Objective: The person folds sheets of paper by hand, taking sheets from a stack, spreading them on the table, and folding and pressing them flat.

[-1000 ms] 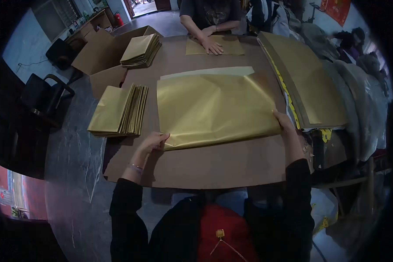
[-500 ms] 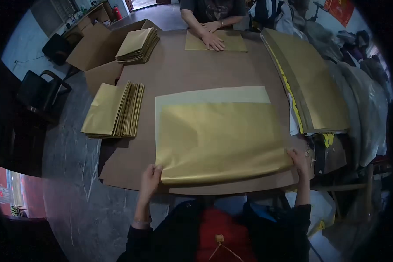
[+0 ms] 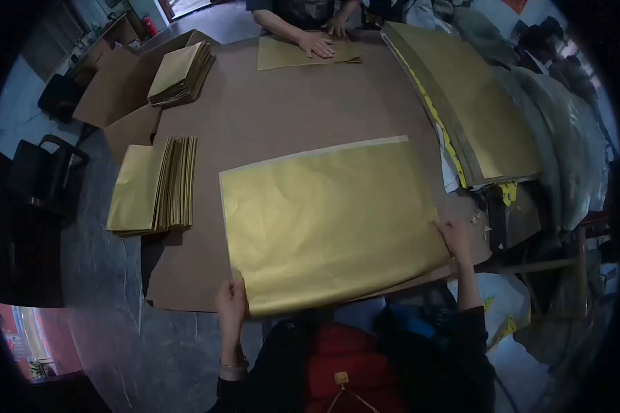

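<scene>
A large sheet of gold paper [image 3: 331, 220] lies in front of me, slightly tilted, its near edge curving over the table's front edge. Only a thin pale strip [image 3: 337, 147] shows along its far side. At the near left corner, my left hand [image 3: 231, 301] pinches the paper between thumb and fingers. My right hand [image 3: 456, 239] grips the paper's right edge, close to the near corner. Whether the near edge is a fold or loose layers, I cannot tell.
Two stacks of folded gold paper, a nearer stack [image 3: 151, 186] and a farther stack [image 3: 182, 72], stand left beside an open cardboard box [image 3: 110, 89]. Gold sheets [image 3: 468, 103] are piled at the right. Across the table [image 3: 282, 103], another person's hands [image 3: 317, 45] press gold paper.
The gold layer has moved away from me over the pale layer, leaving a much narrower pale strip. My hands still hold the near corners. The whole view has shifted and turned slightly.
</scene>
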A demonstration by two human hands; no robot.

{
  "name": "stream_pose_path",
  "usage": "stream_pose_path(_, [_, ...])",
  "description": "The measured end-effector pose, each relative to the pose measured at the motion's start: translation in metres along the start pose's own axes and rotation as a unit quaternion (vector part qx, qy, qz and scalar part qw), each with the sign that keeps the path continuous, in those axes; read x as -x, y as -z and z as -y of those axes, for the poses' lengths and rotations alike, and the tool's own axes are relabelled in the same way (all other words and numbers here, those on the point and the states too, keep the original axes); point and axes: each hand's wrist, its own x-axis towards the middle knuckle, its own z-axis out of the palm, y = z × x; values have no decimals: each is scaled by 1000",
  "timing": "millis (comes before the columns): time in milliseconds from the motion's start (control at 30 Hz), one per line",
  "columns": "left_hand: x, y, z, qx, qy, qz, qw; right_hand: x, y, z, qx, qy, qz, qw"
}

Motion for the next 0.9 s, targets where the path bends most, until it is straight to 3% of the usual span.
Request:
stream_pose_path(67, [-2, 2, 2, -35, -25, 4, 999, -1, 6, 8, -14, -48, 55, 997])
stream_pose_path(100, [2, 6, -15, -20, 28, 15, 999, 0, 5, 10, -14, -52, 51, 997])
stream_pose_path(200, [-3, 2, -1, -14, 47, 15, 999, -2, -1, 2, -34, -28, 15, 999])
stream_pose_path(333, [-3, 2, -2, -45, 32, 8, 998, -9, -17, -15, -28, -15, -10, 999])
stream_pose_path(400, [-5, -2, 5, 1, -22, -26, 999, -10, -18, -15, -41, -12, -11, 999])
stream_pose_path(500, [-3, 2, -5, -13, 7, -10, 1000, -8, -15, -2, -1, -5, -41, 999])
stream_pose_path(567, [-1, 4, -10, -13, 15, -3, 1000, -6, -5, 10, -11, -45, 10, 999])
stream_pose_path(667, [-4, 2, -5, -29, 24, -4, 999, -9, -20, -6, -4, -60, -36, 998])
stream_pose_path(833, [-5, 0, -2, -14, 25, -1, 1000, -6, -8, 12, 32, -91, -13, 995])
stream_pose_path(900, [-9, -5, 14, -45, -19, -45, 998, -5, -10, 13, 35, -98, -25, 994])
